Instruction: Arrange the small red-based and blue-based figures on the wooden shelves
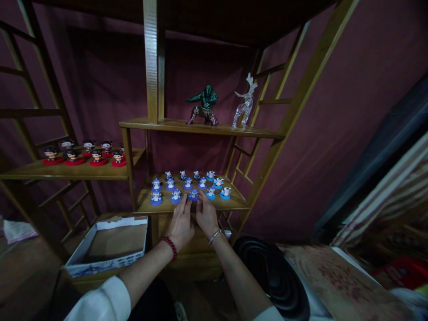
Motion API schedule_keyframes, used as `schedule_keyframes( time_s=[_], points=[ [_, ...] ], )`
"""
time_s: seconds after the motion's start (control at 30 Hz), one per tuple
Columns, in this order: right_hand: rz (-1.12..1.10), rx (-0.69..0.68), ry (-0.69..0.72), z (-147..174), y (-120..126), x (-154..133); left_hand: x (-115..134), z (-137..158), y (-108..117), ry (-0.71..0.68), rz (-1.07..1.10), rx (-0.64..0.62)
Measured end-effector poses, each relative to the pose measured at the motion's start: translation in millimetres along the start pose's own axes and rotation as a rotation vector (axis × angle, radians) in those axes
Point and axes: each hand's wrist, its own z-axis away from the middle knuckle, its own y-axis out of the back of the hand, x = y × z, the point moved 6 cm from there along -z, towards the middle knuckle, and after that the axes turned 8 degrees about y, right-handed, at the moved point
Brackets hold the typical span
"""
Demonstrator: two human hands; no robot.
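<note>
Both hands reach onto the lower shelf board (pixel 197 207), one on each side of a small purple figurine (pixel 193 195) in the front row. My left hand (pixel 182 225), with a red bead bracelet at the wrist, has its fingertips at the figurine's left side. From the right, the fingers of my right hand (pixel 206 216) close in against its base; a silver bracelet circles that wrist. The figurine stands upright between them. To its left is another purple figurine (pixel 176 196), and to its right a blue-based one (pixel 210 192). Several more stand in rows behind.
An open shallow box (pixel 109 263) sits low at the left. Red-based figurines (pixel 97 158) occupy the left shelf. Above my hands, an upper shelf (pixel 174 127) bears a crouching green figure (pixel 205 104) and a clear deer (pixel 245 104). Black stacked round items (pixel 277 278) lie at the lower right.
</note>
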Motion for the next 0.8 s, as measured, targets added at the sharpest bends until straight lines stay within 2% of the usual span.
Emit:
schedule_keyframes(
  time_s=[0.23,0.5,0.8],
  points=[
    [0.083,-0.063,-0.036,-5.2,-5.1,4.1,6.6,-7.4,-1.8,0.044,-0.048,-0.011],
    [0.111,-0.046,-0.004,-2.4,-7.9,7.7,6.9,-7.4,-3.0,0.055,-0.026,-0.019],
    [0.103,-0.067,-0.066,-2.9,-6.8,5.4,5.5,-3.1,-5.7,-0.016,-0.091,-0.035]
  ],
)
